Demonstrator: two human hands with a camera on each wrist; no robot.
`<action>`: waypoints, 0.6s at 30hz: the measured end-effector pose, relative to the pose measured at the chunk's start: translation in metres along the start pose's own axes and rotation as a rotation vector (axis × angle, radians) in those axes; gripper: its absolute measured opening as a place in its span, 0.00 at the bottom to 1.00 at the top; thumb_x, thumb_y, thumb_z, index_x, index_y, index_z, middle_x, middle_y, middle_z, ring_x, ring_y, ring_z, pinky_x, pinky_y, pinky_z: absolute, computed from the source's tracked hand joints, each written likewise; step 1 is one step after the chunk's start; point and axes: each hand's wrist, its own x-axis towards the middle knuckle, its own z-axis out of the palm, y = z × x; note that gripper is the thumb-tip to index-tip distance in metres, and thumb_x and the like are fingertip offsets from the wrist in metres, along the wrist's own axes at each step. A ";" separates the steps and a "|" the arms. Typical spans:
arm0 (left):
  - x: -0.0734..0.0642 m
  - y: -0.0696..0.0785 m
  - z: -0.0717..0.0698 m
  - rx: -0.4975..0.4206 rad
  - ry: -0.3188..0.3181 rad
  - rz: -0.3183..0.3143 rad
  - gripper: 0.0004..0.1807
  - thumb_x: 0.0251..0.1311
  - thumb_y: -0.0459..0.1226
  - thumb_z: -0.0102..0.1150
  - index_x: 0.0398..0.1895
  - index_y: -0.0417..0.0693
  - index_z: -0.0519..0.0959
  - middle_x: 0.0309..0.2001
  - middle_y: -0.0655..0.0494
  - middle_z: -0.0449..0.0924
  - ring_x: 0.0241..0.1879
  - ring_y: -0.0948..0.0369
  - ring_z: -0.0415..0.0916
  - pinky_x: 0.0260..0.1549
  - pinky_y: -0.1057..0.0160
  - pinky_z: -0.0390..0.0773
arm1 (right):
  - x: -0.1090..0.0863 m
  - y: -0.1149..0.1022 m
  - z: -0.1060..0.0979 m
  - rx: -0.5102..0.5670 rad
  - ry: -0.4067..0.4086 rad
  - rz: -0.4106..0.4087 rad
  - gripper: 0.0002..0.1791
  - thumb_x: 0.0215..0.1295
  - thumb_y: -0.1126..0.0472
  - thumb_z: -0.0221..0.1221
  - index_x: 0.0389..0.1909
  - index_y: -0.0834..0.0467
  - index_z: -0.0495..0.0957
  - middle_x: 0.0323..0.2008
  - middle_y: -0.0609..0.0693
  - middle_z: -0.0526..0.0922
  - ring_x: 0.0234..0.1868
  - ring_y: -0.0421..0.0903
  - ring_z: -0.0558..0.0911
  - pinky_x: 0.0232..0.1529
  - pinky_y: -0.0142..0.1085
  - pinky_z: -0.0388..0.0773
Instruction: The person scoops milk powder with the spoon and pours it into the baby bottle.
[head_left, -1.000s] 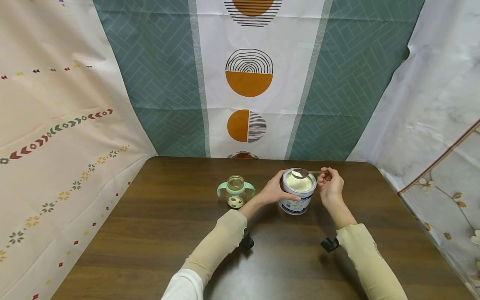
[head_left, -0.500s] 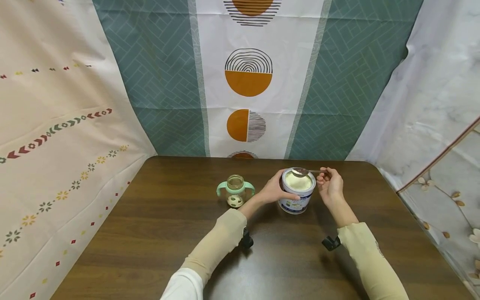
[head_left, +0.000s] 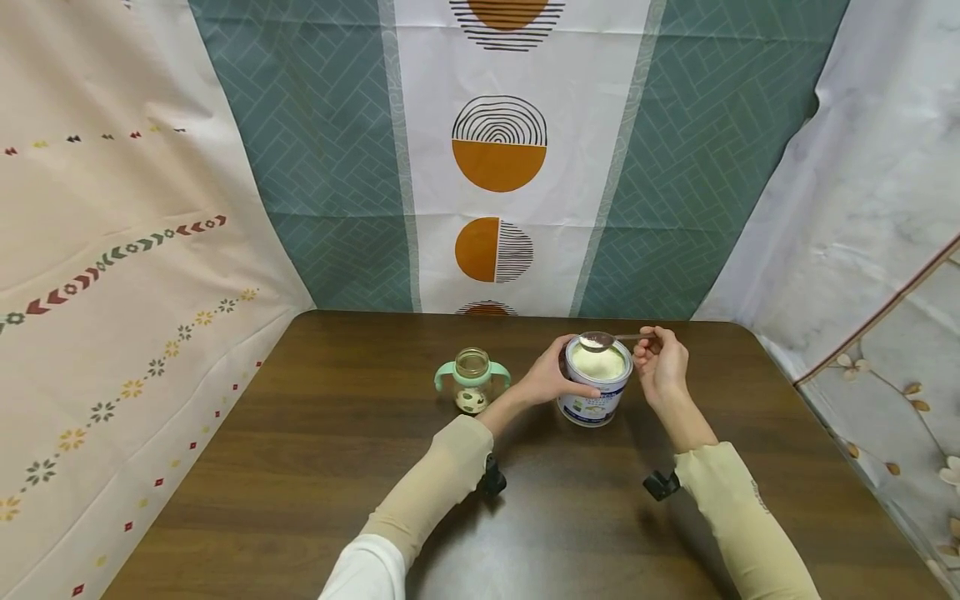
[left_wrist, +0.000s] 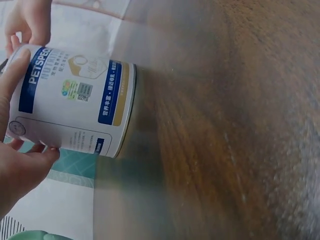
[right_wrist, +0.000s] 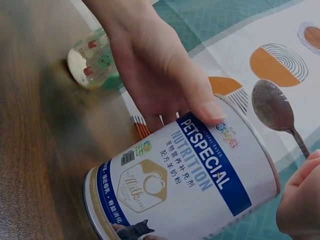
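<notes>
My left hand grips the side of a white and blue milk powder tin, thumb across its front and fingers behind. Pale powder shows inside its uncovered top. Over the far rim is a metal spoon, its handle pinched in my right hand. In the right wrist view the spoon's bowl is seen from its underside, apart from the tin; its load is hidden there. To the left stands a lidless baby bottle with green handles and pale powder low inside.
Everything stands on a dark brown wooden table, toward its back edge. Patterned cloths hang behind and along both sides, including a green and white one. A black wrist camera sits below my right wrist.
The spoon has lifted a little and shifted slightly left over the tin's far rim. My left hand, the tin and the bottle have stayed put.
</notes>
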 end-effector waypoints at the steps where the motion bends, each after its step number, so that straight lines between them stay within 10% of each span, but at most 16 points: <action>1: 0.000 0.001 -0.001 -0.015 -0.002 0.004 0.53 0.43 0.37 0.77 0.72 0.46 0.55 0.66 0.50 0.67 0.63 0.58 0.69 0.63 0.61 0.70 | 0.000 0.000 0.001 -0.010 0.005 -0.008 0.24 0.76 0.60 0.38 0.22 0.59 0.76 0.16 0.47 0.71 0.14 0.39 0.69 0.14 0.24 0.64; 18: -0.003 0.007 -0.018 -0.132 0.006 0.017 0.48 0.48 0.32 0.72 0.72 0.42 0.56 0.67 0.45 0.65 0.68 0.53 0.65 0.69 0.60 0.65 | -0.002 0.001 0.011 -0.053 0.016 -0.082 0.23 0.76 0.60 0.40 0.22 0.57 0.76 0.16 0.45 0.71 0.15 0.38 0.67 0.14 0.24 0.62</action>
